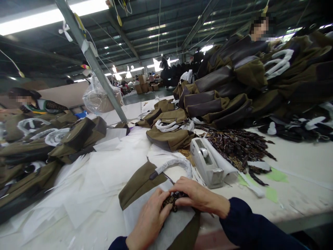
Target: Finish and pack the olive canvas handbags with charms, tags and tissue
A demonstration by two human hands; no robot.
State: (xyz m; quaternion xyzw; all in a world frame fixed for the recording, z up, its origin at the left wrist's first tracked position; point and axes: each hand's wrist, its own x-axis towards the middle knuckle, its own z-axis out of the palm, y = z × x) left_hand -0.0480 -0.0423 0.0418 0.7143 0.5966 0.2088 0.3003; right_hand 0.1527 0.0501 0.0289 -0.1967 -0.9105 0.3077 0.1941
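Observation:
An olive handbag (142, 182) with a white-wrapped handle (179, 162) lies on the table in front of me. Across it is a sheet of white paper (170, 229). My left hand (151, 215) and my right hand (197, 196) come together over this sheet, both with fingers closed around a dark leopard-print fabric bundle (172, 201). Part of the bundle is hidden under my fingers. Just beyond my right hand stands a grey tape dispenser (206, 163).
More leopard-print strips (234, 147) lie in a heap behind the dispenser. Loose white paper sheets (85, 187) spread to the left. Olive bags are piled at left (75, 139) and right (215, 100). A metal post (96, 66) rises beyond the table. Two people work nearby.

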